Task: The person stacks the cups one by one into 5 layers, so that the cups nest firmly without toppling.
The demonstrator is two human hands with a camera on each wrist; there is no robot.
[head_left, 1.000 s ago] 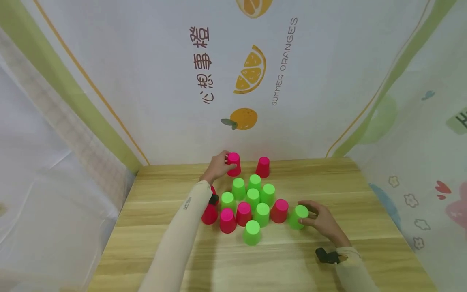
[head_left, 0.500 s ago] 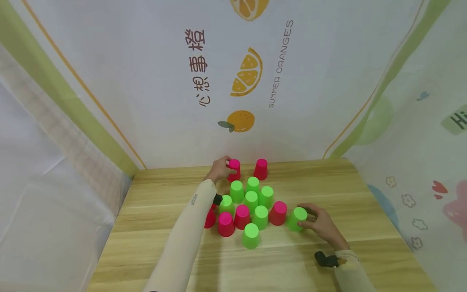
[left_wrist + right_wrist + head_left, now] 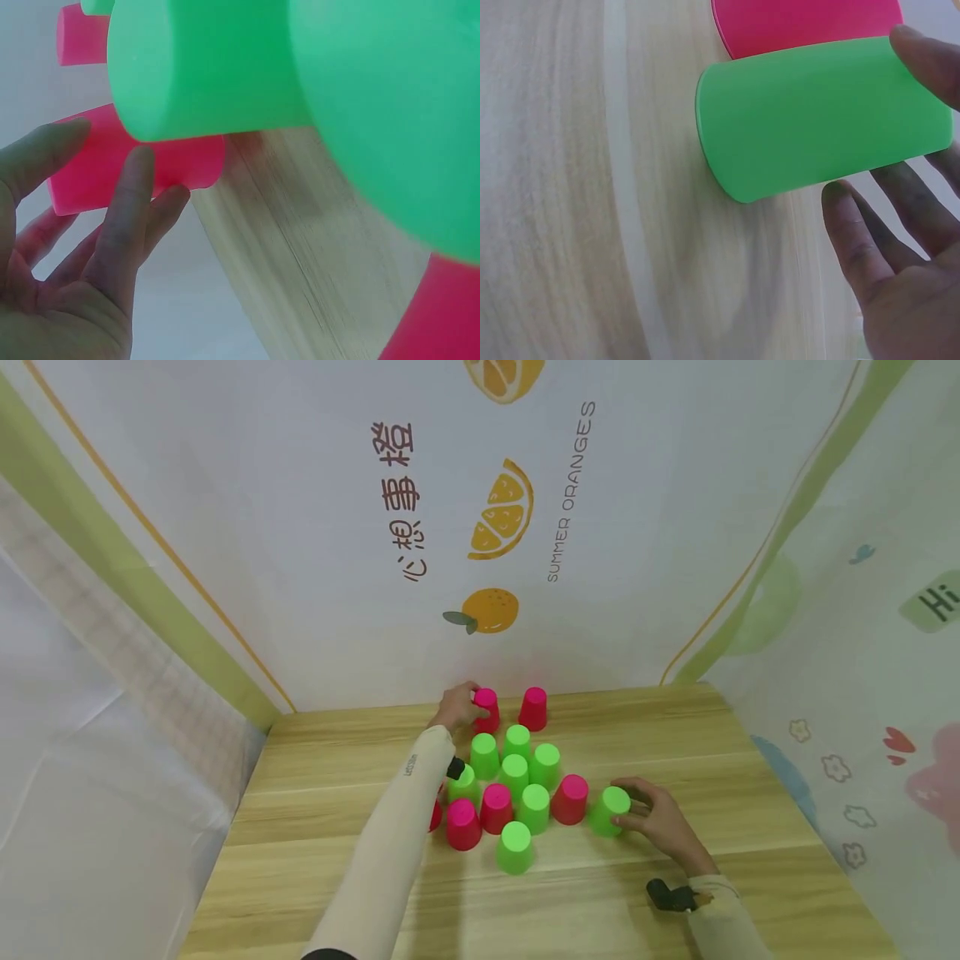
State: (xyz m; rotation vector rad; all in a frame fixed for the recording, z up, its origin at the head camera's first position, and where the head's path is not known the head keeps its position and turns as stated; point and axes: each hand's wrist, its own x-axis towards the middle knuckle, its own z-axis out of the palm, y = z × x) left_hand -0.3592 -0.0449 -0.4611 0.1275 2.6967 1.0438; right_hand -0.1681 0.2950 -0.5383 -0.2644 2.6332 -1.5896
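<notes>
Upside-down pink and green plastic cups stand grouped on a wooden table [image 3: 675, 735]. My left hand [image 3: 463, 708] reaches to the back and grips a pink cup [image 3: 487, 708] near the wall. In the left wrist view its fingers [image 3: 129, 202] and thumb lie round that pink cup [image 3: 180, 161]. My right hand [image 3: 639, 814] holds a green cup [image 3: 609, 810] at the right end of the group. The right wrist view shows this green cup [image 3: 817, 112] between the thumb and fingers [image 3: 862, 240].
A second pink cup [image 3: 533, 708] stands beside the held one. Several green cups [image 3: 516, 768] form the middle cluster, with pink cups [image 3: 497, 807] and one green cup [image 3: 514, 847] in front. Printed fabric walls [image 3: 525, 568] close in the table's back and sides.
My left hand has brought the pink cup down a little by the wall. My right hand stays on the green cup, hardly moved. The view has shifted slightly.
</notes>
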